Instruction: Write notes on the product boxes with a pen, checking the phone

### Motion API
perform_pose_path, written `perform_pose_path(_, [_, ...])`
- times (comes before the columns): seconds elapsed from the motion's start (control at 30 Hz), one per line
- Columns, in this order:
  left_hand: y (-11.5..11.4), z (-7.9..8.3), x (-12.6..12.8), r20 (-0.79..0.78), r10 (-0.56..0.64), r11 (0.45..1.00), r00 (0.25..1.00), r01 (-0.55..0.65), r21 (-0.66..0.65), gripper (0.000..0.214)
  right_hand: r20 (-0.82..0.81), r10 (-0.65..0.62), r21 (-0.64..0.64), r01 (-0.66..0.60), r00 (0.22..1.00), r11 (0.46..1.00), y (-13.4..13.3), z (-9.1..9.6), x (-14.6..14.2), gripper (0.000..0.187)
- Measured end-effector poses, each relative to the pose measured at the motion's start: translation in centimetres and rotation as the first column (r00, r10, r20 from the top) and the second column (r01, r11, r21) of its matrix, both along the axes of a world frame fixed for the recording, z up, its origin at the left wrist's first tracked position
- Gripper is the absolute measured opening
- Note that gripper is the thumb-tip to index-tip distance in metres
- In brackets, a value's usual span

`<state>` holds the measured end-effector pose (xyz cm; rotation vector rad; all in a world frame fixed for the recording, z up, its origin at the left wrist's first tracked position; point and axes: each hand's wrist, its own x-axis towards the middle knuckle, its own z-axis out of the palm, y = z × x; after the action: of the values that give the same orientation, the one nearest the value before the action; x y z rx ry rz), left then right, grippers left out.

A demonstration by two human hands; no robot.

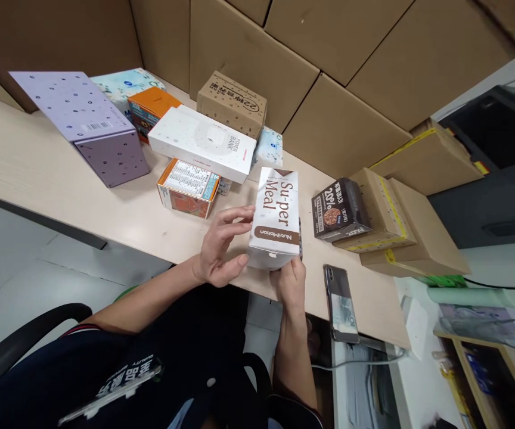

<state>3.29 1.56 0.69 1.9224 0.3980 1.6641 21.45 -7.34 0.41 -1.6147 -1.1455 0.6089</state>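
A white carton printed "Super Meal" (276, 211) is held just above the front edge of the pale wooden table (38, 161). My left hand (220, 247) grips its left side, thumb and fingers curled round the carton's corner. My right hand (291, 282) holds it from underneath at the near end, fingers closed on the base. A thin dark object pokes out along the carton's right edge; I cannot make out what it is.
A phone (340, 302) lies right of my hands. A dark snack box (338, 210) rests on flat cardboard boxes (396, 226). Behind: an orange box (189, 187), a white power-bank box (202, 143), a lilac box (88, 122), a brown box (232, 102). Large cartons (329, 71) wall the back.
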Motion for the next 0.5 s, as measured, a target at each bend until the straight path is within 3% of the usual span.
perform_pose_path(0.13, [-0.2,0.8,0.1,-0.038,-0.051,0.989,0.998,0.056,0.133,0.045,0.007,0.035,0.016,-0.035,0.999,0.999,0.2,-0.6,-0.5,0.041])
perform_pose_path(0.23, [-0.1,1.0,0.2,-0.06,-0.001,0.974,0.998,0.015,0.226,0.05,-0.016,0.067,0.038,-0.067,0.998,0.997,0.2,-0.8,-0.8,0.038])
perform_pose_path(0.37, [-0.1,0.9,0.3,-0.061,0.077,0.967,0.995,-0.06,0.247,0.05,0.015,0.085,0.033,-0.086,0.996,0.996,0.1,-0.3,-0.5,0.036])
perform_pose_path(0.43, [-0.2,0.9,0.3,-0.08,0.117,0.963,0.99,-0.093,0.253,0.049,0.135,0.014,0.028,-0.018,0.991,0.999,0.1,0.7,0.3,0.036])
perform_pose_path(0.5, [-0.2,1.0,0.3,-0.081,0.141,0.957,0.987,-0.115,0.265,0.05,0.346,-0.135,0.036,0.131,0.929,0.991,0.3,2.0,1.5,0.041])
